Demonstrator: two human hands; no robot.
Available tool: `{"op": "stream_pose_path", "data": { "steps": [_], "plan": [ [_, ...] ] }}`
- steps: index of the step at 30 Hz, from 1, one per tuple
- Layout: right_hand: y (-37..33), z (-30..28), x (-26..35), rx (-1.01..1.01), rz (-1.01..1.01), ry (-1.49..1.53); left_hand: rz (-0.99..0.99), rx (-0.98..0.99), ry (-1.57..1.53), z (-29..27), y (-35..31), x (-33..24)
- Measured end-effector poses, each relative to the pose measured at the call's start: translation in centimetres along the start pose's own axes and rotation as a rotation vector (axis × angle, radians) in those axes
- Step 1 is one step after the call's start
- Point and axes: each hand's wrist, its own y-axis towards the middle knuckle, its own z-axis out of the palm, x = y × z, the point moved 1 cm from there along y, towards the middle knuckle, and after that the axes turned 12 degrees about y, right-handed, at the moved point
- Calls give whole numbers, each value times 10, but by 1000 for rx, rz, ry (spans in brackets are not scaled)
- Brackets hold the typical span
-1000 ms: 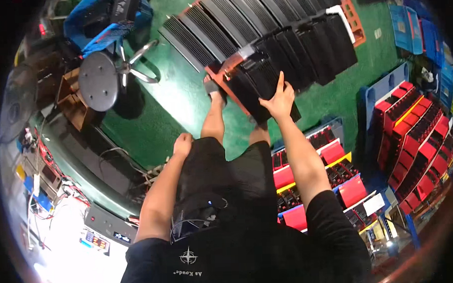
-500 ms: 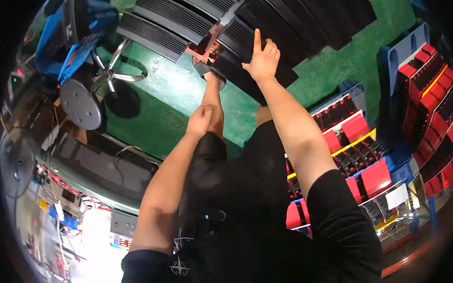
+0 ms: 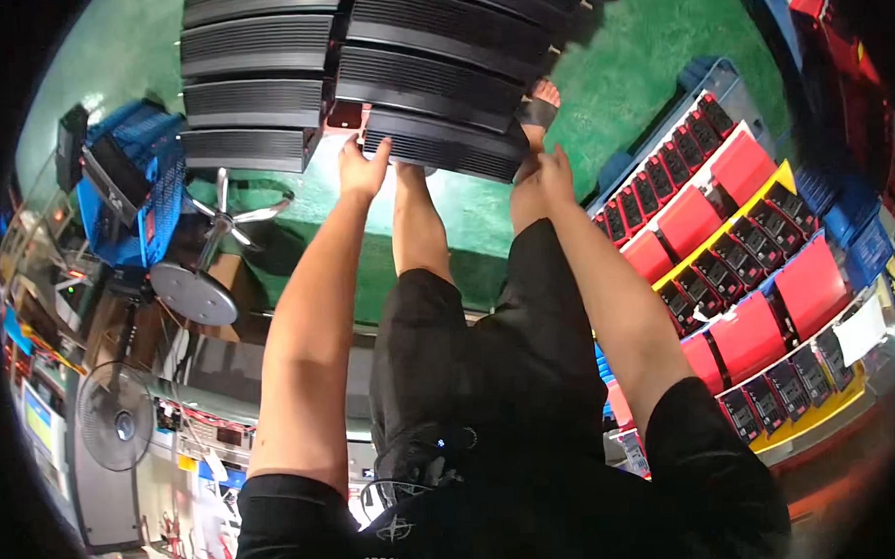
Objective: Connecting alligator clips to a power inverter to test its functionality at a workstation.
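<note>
While much of the ground is taken up by green floor [image 3: 657, 65], its far side is occupied by black cases [image 3: 421, 75], many, ribbed along their faces and set out in 2 columns side by side. Red boxes [image 3: 810, 285], several: ranged at the right in slanting rows, with black devices [image 3: 762, 406] packed in rows between them. Stool [image 3: 194, 294], 1: round seat, shiny metal legs, placed at the left. Blue crate [image 3: 154, 191], 1: mesh-sided, stood just beside the stool. Fan [image 3: 117, 419], 1: round, grey, seen at the lower left. Nearest case [image 3: 448, 146], 1: black, ribbed, located at the near end of the right-hand column, between the 2 hands. Left hand [image 3: 362, 171]: held at that case's left end, thumb and fingers parted, about half open; whether any grip is taken cannot be told. Right hand [image 3: 555, 182]: placed by the case's right end, 1 finger extended, the others partly hidden; contact and hold cannot be told. White sheet [image 3: 860, 331], 1: placed at the outer edge of the red rows.
</note>
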Motion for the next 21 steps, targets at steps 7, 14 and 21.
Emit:
{"op": "stream_pose_path", "data": {
  "steps": [7,14,21],
  "plan": [
    [96,5,-117,-259,685,433,24,-19,344,45,23,-77],
    [-14,26,42,-78,200,720,-6,53,-7,28,9,-45],
    [-118,-31,34,20,270,443,-108,28,-247,6,-123,6]
  ]
}}
